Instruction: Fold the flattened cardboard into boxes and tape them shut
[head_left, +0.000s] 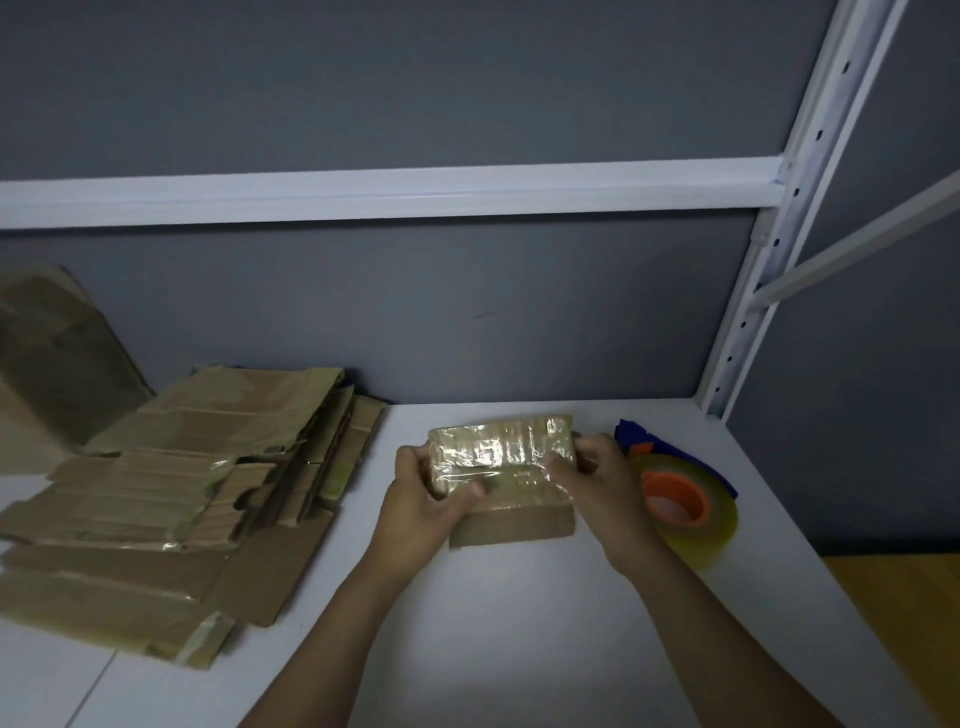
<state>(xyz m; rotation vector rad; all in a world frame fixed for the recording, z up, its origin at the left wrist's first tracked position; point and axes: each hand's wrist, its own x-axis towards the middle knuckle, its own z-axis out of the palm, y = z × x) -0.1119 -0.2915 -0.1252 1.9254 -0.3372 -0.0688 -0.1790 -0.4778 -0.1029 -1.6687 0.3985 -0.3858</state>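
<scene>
- While both hands are on it, I log the step as closing. The small cardboard box (501, 457) is already formed and is held over the middle of the white table (519, 634). Glossy tape is crinkled across its top face.
- Left hand (431, 491): curled round the box's left end, thumb pressed on the near face.
- Right hand (597, 467): curled round the right end, fingers over the top edge. The hands are apart, with the box clamped between them.
- Loose flap (511, 527): plain matt brown board below the box's near edge, reaching the table. I judge it unsealed, and I cannot tell whether the underside is taped.
- Next move, my estimate: fold that flap flat, hold it down with one hand and free the other for the tape. The wrinkled film suggests the tape needs firm smoothing.
- Tape roll (691, 525): wide, clear and yellowish on an orange core, mounted in a blue dispenser (631, 434). It lies on the table just beside the right wrist.
- Flattened cardboard stack (171, 499): brown sheets, creased, with slotted edges, some carrying old shiny tape strips. They are fanned unevenly on the table, well left of the box.
- Backdrop: matt grey wall (415, 312) and a white perforated shelf upright (769, 244).
</scene>
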